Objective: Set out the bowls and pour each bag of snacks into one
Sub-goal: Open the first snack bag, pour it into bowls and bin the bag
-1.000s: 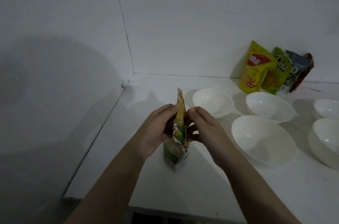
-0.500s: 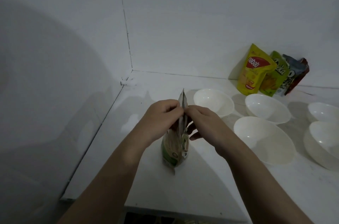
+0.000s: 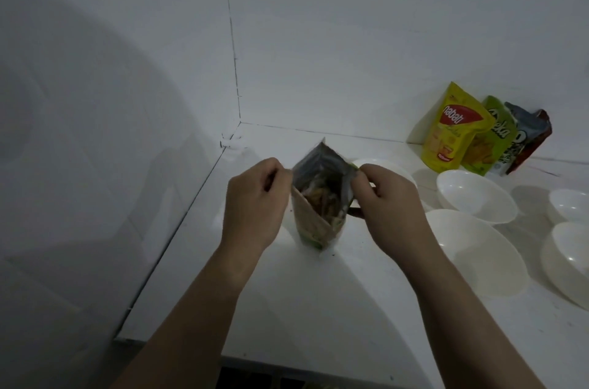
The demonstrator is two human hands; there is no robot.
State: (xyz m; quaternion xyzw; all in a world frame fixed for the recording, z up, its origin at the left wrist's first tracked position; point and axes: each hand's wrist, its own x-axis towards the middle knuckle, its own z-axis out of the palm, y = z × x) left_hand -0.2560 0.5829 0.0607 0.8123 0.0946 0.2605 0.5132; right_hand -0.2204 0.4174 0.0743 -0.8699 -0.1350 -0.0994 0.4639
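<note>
- We are viewing the left hand (image 3: 255,200), its fingers curled and pinching the left lip of the snack bag (image 3: 320,197) at the mouth.
- We are viewing the right hand (image 3: 387,197), likewise curled and pinching the opposite lip, so that the two hands are holding the mouth spread wide.
- We are seeing the snack bag standing upright on the white desk (image 3: 318,309), between the two hands and near the corner where the two walls meet; its silver lining is showing, and pale brown snack pieces are lying inside.
- We are noting five white bowls, all upright: one bowl (image 3: 376,164) just behind the right hand and partly hidden by it, a second bowl (image 3: 476,194) further right, a large bowl (image 3: 478,254) just beside the right forearm, and two more bowls (image 3: 570,205) (image 3: 570,254) running off the right edge.
- We are observing three further bags leaning against the back wall, well apart from the hands: a yellow bag (image 3: 452,130), a green bag (image 3: 492,140) overlapping it, and a dark bag (image 3: 526,136) at the far right.
- We are reading the scene as dimly lit, with both forearms entering from the lower edge.
</note>
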